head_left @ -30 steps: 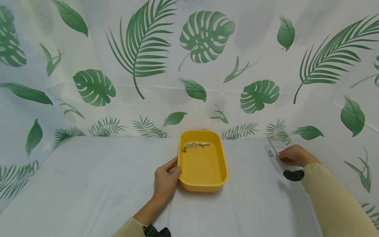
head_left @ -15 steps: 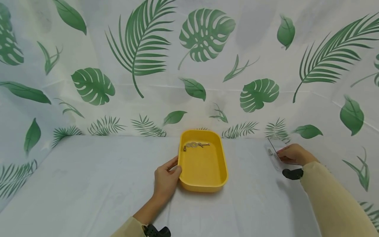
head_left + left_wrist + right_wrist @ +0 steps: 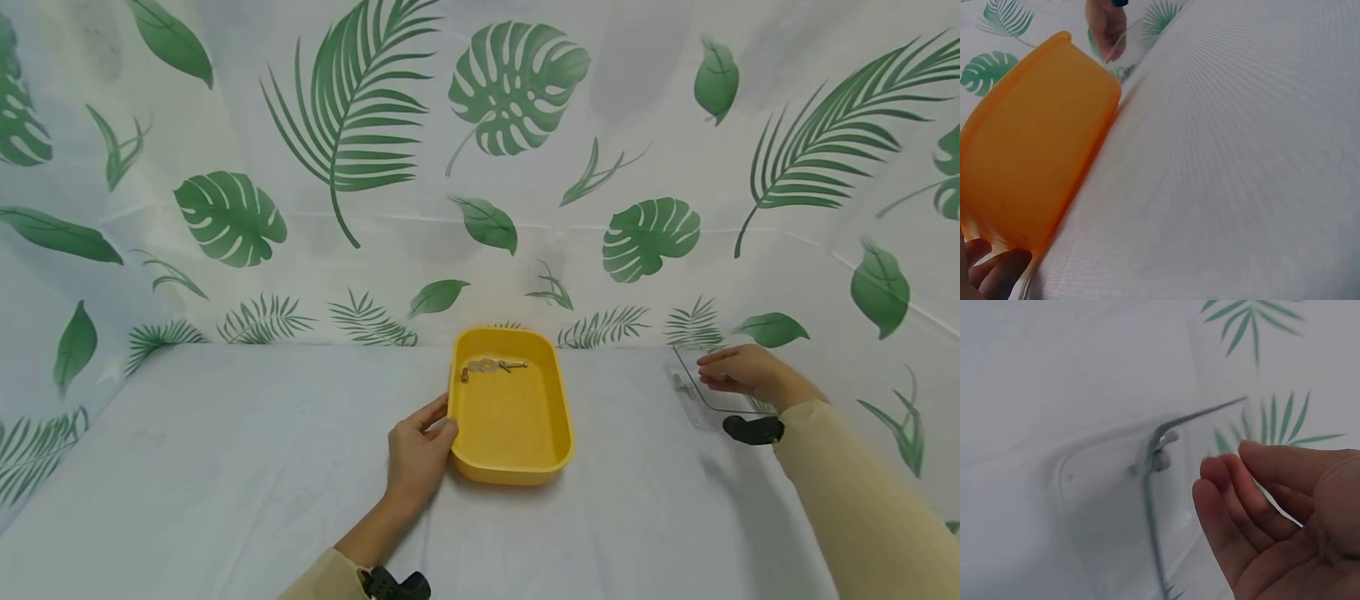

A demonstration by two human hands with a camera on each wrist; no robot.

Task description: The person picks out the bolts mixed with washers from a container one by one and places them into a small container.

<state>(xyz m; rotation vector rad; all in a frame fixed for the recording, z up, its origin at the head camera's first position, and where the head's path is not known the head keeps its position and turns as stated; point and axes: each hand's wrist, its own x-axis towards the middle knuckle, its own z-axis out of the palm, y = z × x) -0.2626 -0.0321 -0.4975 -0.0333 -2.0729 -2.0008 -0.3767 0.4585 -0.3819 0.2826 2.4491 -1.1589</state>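
A yellow tray (image 3: 513, 417) rests on the white table. My left hand (image 3: 416, 458) grips its left rim, thumb at the edge; in the left wrist view, the fingers (image 3: 1004, 272) touch the tray's wall. Inside the tray lie pale washers (image 3: 487, 366) and several small metal screws (image 3: 515, 365) near the far end. To the right stands a clear box (image 3: 1149, 506) with a dark-looking rim and small metal pieces (image 3: 1161, 460) inside. Over its right part hovers my right hand (image 3: 750, 375), fingers loosely bent, with nothing visible between thumb and fingertips.
Behind the table rises a white cloth (image 3: 420, 208) with green leaf prints, also at both sides. White cloth (image 3: 225, 467) covers the table. A dark device is strapped to each wrist.
My right hand has lifted up out of the clear box, and its fingers have parted. My left hand stays on the tray. The view has shifted slightly.
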